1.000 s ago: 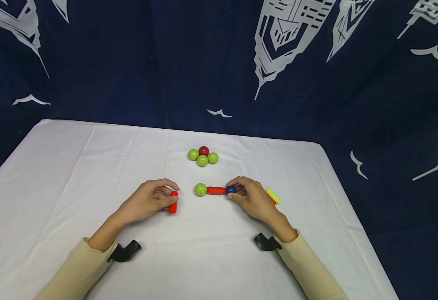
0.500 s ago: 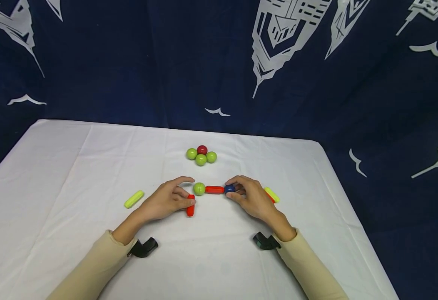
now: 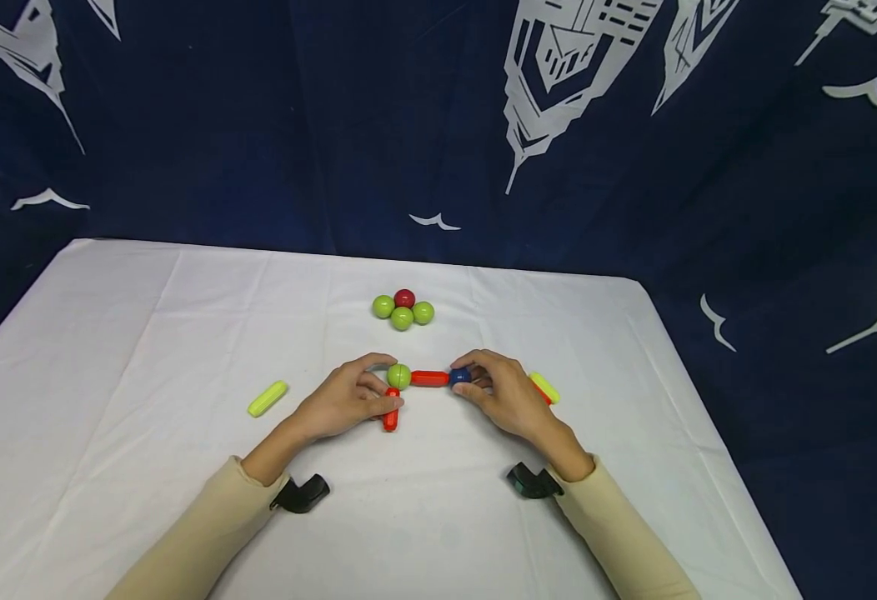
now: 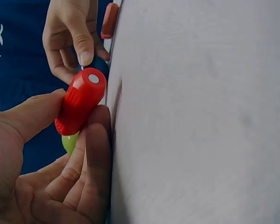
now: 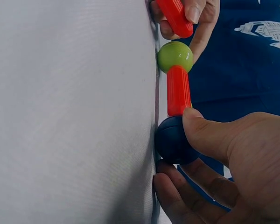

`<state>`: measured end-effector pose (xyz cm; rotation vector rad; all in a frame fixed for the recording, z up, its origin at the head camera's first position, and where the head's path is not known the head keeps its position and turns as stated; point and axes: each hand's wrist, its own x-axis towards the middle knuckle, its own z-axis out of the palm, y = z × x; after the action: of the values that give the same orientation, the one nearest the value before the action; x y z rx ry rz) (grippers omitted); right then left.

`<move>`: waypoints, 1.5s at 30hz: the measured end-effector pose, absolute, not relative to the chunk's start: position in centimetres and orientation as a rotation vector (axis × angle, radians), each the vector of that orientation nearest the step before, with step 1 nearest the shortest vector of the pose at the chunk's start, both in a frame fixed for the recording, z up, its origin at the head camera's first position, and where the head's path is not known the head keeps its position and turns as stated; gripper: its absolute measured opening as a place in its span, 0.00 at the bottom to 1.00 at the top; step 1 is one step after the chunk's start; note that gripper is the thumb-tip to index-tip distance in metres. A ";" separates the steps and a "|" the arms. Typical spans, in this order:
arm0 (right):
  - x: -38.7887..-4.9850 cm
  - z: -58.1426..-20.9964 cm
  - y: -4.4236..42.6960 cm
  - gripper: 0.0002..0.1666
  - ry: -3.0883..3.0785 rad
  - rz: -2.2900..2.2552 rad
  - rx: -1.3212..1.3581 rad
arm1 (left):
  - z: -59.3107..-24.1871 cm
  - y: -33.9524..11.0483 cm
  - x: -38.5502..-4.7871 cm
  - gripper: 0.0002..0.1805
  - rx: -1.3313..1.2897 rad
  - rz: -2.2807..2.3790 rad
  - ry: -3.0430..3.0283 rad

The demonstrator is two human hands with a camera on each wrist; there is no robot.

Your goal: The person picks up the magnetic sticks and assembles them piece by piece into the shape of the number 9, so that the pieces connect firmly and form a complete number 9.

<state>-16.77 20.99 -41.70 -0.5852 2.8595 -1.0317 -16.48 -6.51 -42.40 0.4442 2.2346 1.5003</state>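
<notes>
My left hand (image 3: 344, 402) pinches a red magnetic rod (image 3: 390, 419) between thumb and fingers, its far end close to a green ball (image 3: 398, 377). A pale round spot marks the rod's near end in the left wrist view. From that ball a second red rod (image 5: 178, 91) runs right to a dark blue ball (image 5: 175, 140), the three joined in a line. Thumb and fingers of my right hand (image 3: 504, 396) hold the blue ball. Whether the left-hand rod touches the green ball I cannot tell; a narrow gap seems to show in the right wrist view.
Farther back, several balls sit clustered: green balls (image 3: 402, 318) and a red ball (image 3: 404, 298). Left of my left hand lies a yellow-green rod (image 3: 268, 399). Beyond my right wrist are another yellow rod (image 3: 544, 387) and a partly hidden red rod (image 3: 541, 397). White cloth (image 3: 183, 350) covers the table.
My left hand has moved right with its red rod, up to the green ball, uncovering the yellow-green rod behind it. The right hand and blue ball have stayed in place.
</notes>
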 end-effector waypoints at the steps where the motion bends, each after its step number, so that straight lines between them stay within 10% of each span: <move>1: -16.8 -41.7 21.0 0.16 2.861 -1.031 -0.584 | -42.4 -6.5 -16.5 0.34 0.440 1.505 2.232; 45: -16.8 -42.0 20.9 0.17 2.872 -1.041 -0.656 | -42.6 -5.1 -16.6 0.36 0.315 1.432 2.362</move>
<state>-16.83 20.95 -42.01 -0.6562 2.8720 -1.0409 -16.63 -5.14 -42.61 0.3149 2.3617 1.4316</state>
